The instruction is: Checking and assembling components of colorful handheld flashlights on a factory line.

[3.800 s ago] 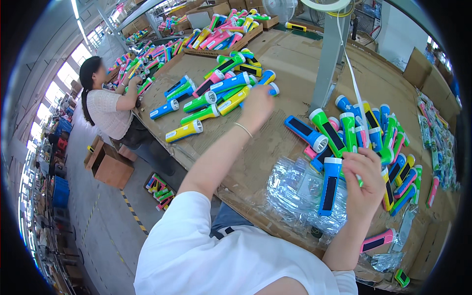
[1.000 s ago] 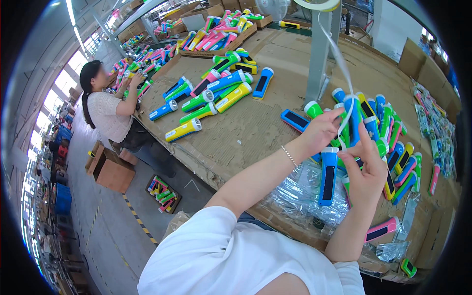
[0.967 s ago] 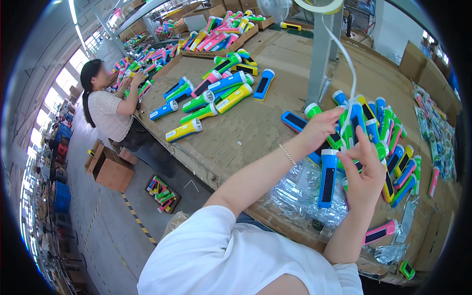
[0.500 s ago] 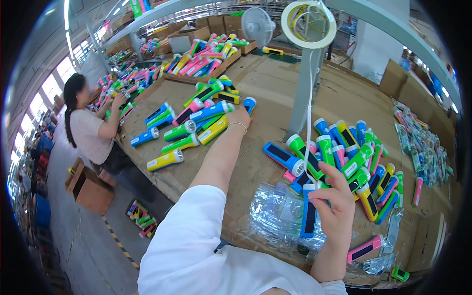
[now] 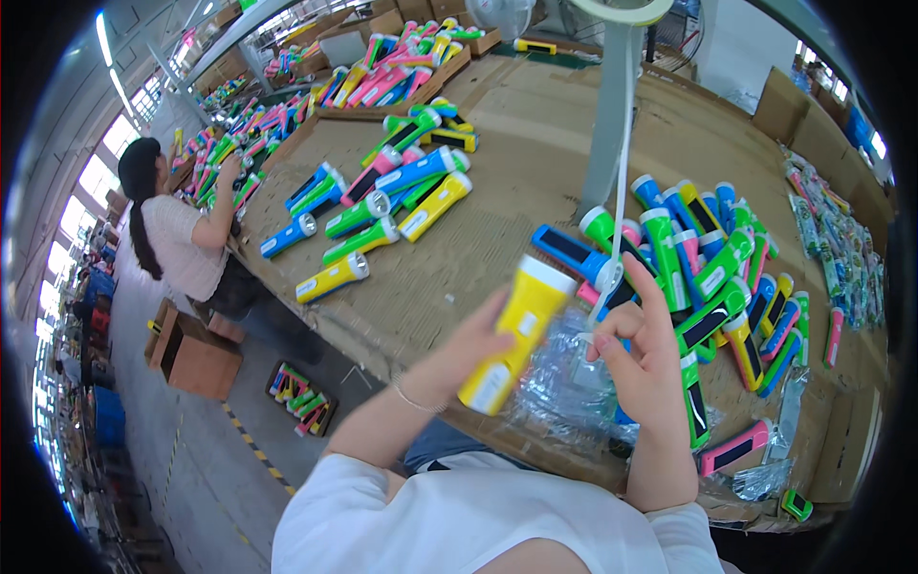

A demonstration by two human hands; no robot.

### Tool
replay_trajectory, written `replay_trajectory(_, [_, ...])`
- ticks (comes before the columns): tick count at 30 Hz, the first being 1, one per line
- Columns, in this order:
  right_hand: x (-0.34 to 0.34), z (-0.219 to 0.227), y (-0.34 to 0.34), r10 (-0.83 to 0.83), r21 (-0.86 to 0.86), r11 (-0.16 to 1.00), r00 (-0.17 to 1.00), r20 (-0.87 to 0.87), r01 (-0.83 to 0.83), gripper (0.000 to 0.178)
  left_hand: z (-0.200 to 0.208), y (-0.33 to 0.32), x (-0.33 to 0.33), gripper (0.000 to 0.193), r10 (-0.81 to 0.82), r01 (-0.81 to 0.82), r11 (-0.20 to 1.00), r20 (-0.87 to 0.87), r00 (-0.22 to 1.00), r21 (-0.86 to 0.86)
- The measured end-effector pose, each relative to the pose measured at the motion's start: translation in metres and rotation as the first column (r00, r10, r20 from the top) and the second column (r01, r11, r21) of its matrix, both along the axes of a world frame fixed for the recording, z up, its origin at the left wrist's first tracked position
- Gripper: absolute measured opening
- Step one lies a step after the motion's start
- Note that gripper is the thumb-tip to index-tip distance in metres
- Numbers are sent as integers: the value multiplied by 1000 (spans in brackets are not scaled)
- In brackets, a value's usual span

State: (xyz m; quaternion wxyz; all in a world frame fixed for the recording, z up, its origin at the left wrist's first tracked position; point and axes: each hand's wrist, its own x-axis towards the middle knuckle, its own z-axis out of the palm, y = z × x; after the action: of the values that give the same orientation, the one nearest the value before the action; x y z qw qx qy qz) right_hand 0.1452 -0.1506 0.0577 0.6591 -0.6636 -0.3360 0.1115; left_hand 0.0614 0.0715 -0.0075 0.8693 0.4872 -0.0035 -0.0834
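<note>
A yellow flashlight with a white head is tilted in my left hand, slightly blurred, its head toward the upper right. My right hand pinches the lower end of a white cable between thumb and fingers, index finger pointing up. The cable hangs down beside a post. Below and left of that hand lie clear plastic bags. Right beside it is a heap of blue, green, yellow and pink flashlights. Another loose group of flashlights lies farther left on the cardboard-covered table.
A grey post rises from the table. Bagged flashlights lie at the far right near cardboard walls. A co-worker stands at the left by more flashlights. On the floor are a cardboard box and a bin of flashlights.
My left hand has come back from the left group toward my body with the yellow flashlight. The blue flashlight under my right hand is now mostly out of sight.
</note>
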Motion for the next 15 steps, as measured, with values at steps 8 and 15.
replay_trajectory(8, [-21,-6,13,97,-110,989,995,-22,-99,81,18,-64,-34,72,251,-257,964,85,964,72])
replay_trajectory(15, [-33,1,11,46,-215,975,999,-17,-49,78,14,-68,-44,73,263,-399,796,333,906,456])
